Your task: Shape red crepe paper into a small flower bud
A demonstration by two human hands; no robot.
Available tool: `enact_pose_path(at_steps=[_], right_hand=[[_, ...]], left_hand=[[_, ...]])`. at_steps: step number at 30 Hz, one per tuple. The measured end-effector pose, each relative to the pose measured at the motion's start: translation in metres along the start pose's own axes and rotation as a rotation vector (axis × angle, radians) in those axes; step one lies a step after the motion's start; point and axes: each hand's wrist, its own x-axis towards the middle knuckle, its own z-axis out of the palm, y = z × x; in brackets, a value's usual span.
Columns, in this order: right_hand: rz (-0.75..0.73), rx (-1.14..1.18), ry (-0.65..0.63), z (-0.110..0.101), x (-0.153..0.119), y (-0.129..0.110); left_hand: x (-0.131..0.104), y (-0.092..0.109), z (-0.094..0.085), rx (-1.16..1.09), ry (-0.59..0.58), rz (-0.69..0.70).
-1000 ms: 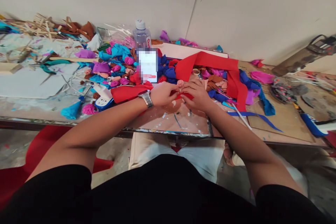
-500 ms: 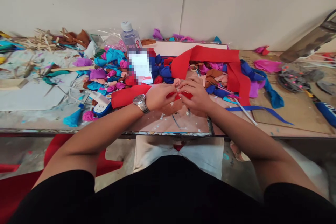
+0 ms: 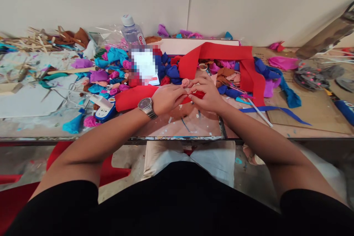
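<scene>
My left hand [image 3: 169, 99] and my right hand [image 3: 205, 94] meet over the table, fingertips close together. Both are closed on a piece of red crepe paper [image 3: 195, 97], which shows between and below the fingers. Just beyond the fingertips sits a small pink paper rose [image 3: 185, 82]; whether a finger touches it I cannot tell. A wide red paper roll [image 3: 135, 97] lies beside my left hand, and a folded red strip [image 3: 221, 53] runs behind and to the right of my right hand.
Behind my hands stand a bottle [image 3: 133, 31] and a lit phone [image 3: 145, 65] among heaped paper flowers. A power strip [image 3: 105, 110] lies left. Wood sticks [image 3: 41, 42] are at the far left. A blue strip [image 3: 282, 110] and cardboard [image 3: 312, 114] lie right.
The view has shifted slightly, moving the table items a little in the picture. My fingers have shifted slightly on the red paper, which both hands still hold.
</scene>
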Motion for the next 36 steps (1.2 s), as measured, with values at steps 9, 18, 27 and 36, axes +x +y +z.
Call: enact_pose_path(at_steps=[9,18,27,36], right_hand=[[-0.043,0.1,-0.114,-0.008,0.003,0.007],[0.289,0.496,-0.162,-0.025,0.008,0.027],[0.165,0.389,-0.464,-0.041,0.01,0.027],[0.14,0.377,-0.449,-0.035,0.008,0.018]], left_hand=[[0.002,-0.001,-0.003,-0.013,-0.023,-0.113],[0.005,-0.002,-0.012,-0.29,-0.073,-0.036],[0.007,0.0,-0.014,-0.334,-0.118,0.007],[0.003,-0.004,-0.005,-0.126,-0.068,0.111]])
